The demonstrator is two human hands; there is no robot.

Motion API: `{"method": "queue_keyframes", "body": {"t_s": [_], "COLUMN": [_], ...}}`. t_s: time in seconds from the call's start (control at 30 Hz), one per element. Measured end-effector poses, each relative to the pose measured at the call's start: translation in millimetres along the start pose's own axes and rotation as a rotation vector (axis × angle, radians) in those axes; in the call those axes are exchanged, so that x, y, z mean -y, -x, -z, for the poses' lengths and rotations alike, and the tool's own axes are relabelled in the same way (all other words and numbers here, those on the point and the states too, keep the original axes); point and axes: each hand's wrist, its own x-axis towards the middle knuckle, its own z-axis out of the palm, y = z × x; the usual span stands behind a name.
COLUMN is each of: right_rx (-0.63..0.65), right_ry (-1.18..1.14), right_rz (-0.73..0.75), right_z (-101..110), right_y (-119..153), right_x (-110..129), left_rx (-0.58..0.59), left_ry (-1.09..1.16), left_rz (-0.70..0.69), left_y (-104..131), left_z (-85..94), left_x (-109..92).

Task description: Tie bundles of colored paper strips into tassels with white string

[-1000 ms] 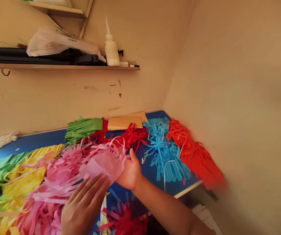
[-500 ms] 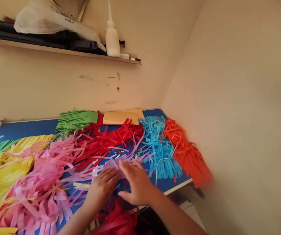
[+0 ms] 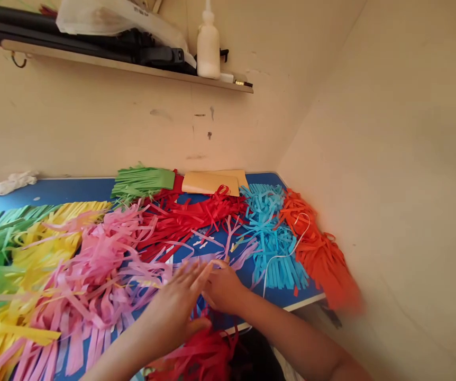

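Note:
Fingers stretched out, my left hand (image 3: 176,301) lies over lilac fringed paper (image 3: 196,260) near the table's front edge. Its thumb is apart from the fingers, and the fingertips meet my right hand. My right hand (image 3: 223,287) is curled, its fingers bent down at the lilac paper; what they hold, if anything, is hidden beneath them. Pink fringe (image 3: 107,238) spreads to the left of the hands, and red fringe (image 3: 184,219) lies beyond them. A red crumpled bunch (image 3: 200,354) is below the hands, in front of the table edge.
Blue fringe (image 3: 270,233) with a white cord (image 3: 277,257) and orange fringe (image 3: 323,248) lie at the right. Yellow fringe (image 3: 49,243) and green fringe (image 3: 144,180) are on the blue table (image 3: 77,188). A shelf (image 3: 133,66) holds a white bottle (image 3: 209,53).
The view has shifted, so the scene sits further right. My right hand has gone from spread to curled. My left hand has come forward against it, its thumb now apart.

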Motion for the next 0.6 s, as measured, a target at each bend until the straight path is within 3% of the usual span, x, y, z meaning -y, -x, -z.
{"method": "queue_keyframes", "body": {"t_s": [0.07, 0.13, 0.2, 0.33, 0.47, 0.6], "right_rx": [0.053, 0.105, 0.155, 0.216, 0.267, 0.257], "right_ry": [-0.052, -0.148, -0.245, -0.343, -0.351, -0.317], "right_rz": [-0.012, -0.071, -0.237, -0.606, -0.632, -0.662], "right_z": [-1.1, 1.2, 6.6, 18.4, 20.9, 17.4], "right_y": [1.2, 4.3, 4.3, -12.3, -29.2, -29.7], "right_x": [-2.2, -8.2, -15.2, -27.8, -37.6, -41.7], "left_rx": [0.120, 0.092, 0.032, 0.002, 0.013, 0.046], "left_ry": [0.139, 0.215, 0.254, 0.220, 0.140, 0.090], "left_rz": [0.068, 0.152, 0.230, 0.426, 0.562, 0.592], "left_y": [-19.1, -29.0, -30.1, -28.9, -37.3, -42.0], "left_z": [-16.4, -32.3, -41.7, -38.0, -29.5, -27.5], "left_x": [-16.5, -16.9, -6.2, 14.6, 14.2, 9.8]}}
